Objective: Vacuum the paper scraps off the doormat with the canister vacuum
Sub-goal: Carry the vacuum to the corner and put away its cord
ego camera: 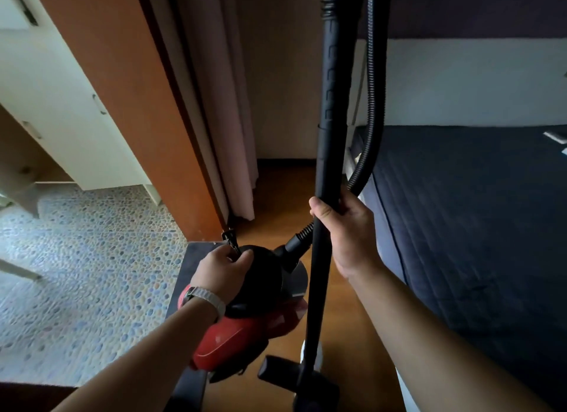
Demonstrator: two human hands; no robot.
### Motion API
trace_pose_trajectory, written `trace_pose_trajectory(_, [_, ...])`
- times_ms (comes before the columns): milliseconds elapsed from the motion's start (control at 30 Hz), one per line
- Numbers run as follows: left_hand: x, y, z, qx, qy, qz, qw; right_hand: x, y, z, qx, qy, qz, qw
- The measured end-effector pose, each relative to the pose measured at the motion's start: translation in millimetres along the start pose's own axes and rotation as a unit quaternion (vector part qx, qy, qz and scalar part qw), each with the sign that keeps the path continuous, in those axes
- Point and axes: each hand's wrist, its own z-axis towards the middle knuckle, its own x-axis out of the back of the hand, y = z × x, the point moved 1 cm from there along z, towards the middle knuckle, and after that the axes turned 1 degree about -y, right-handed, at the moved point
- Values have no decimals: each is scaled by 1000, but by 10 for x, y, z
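No readable text — no labels, no brands

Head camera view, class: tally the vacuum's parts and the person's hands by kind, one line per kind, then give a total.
Red canister body: 1
Black wand: 1
Ribbed hose: 1
Floor nozzle: 1
Power plug: 1
Hands: 2, left hand, right hand
Total: 7

Narrow floor (285, 190) between door (129, 104), bed (475, 212)
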Motion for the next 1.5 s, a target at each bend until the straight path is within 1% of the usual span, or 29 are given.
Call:
trace_pose_trajectory(167, [-399,413,950,28,-3,13,1000,282,271,1153,-24,16,16,999])
trace_pose_trajectory(333, [-660,1035,1871,19,9,19,1000,545,360,2261,-47,25,23,998])
trace_pose_trajectory(467, [-845,1494,2564,13,11,16,1000,686,393,2978,-18,30,0,999])
trace_pose_trajectory(567, [-1055,1784,3111,-1,-4,18,1000,807,459,3508,-6,35,-3,999])
trace_pose_trajectory(700, [-1429,2005,3901,4,-29,14,999,971,707,4274,-15,53,-25,998])
trace_pose_trajectory(867, [-2035,2272,5015,-17,-79,45,996,1134,1188,5400,-52,89,-45,994])
trace_pose_trajectory(1000, [-2373,2462,5748,1,-126,44,991,1255,1425,6170,-77,114,-78,987])
trace_pose_trajectory(1067, [-2513,2633,6157,-5,-136,35,990,1278,1458,6633,-73,127,-74,987])
trace_pose_trajectory(1167, [-2652,2894,6671,-13,-145,36,989,1314,1518,7204,-63,123,-66,988])
trace_pose_trajectory(1333, [-2900,3217,7374,5,-170,33,985,1398,1663,7912,-72,97,-68,990])
trace_pose_trajectory(1500, [-3245,3415,8021,28,-179,40,983,1579,2023,8611,-64,85,-58,993])
